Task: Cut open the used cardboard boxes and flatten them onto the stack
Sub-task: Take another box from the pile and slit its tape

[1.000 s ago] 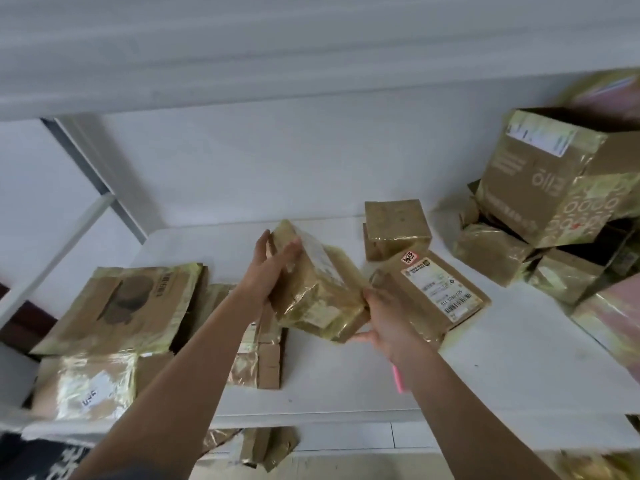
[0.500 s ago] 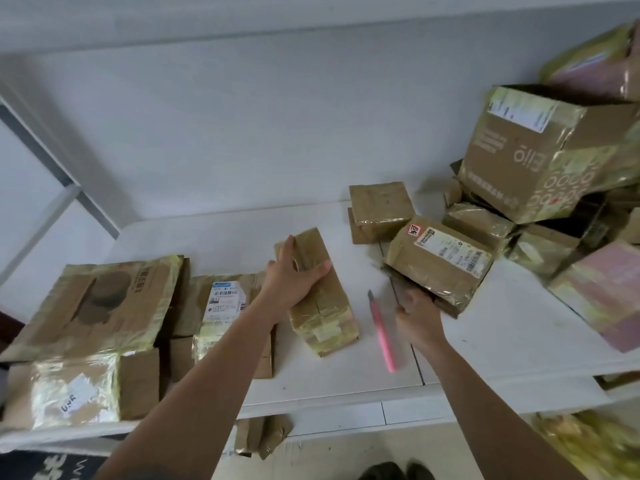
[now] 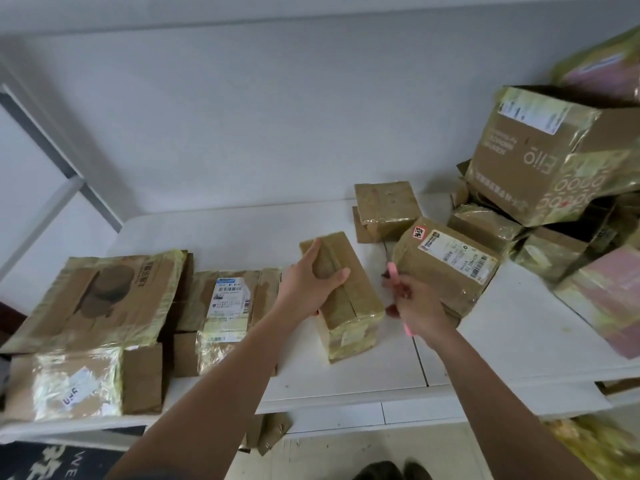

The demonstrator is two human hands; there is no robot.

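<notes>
Two hands at work over one small oblong brown cardboard box (image 3: 341,292) wrapped in shiny tape, lying near the middle of the white bench (image 3: 491,344). Left hand (image 3: 308,289) pressed down over the box's top, fingers and thumb curled round its edges, pinning it flat. Right hand (image 3: 417,304) just to the right of the box, closed round a slim pink utility knife (image 3: 394,277), tip pointing away toward the far side; blade too small to make out. Step in hand, by the look of it: readying the first cut along the taped centre seam. Next move likely calls for bringing the knife tip to the seam's far end and drawing it along, clear of the left thumb resting across the tape. Counted on the left: roughly three or four flattened brown cardboard pieces (image 3: 100,299), overlapping, so the number is uncertain. Counted at the right: one labelled brown parcel (image 3: 446,268) touching the knife hand, one small square box (image 3: 386,207) behind, one large printed carton (image 3: 550,157) atop a heap too jumbled to count.
</notes>
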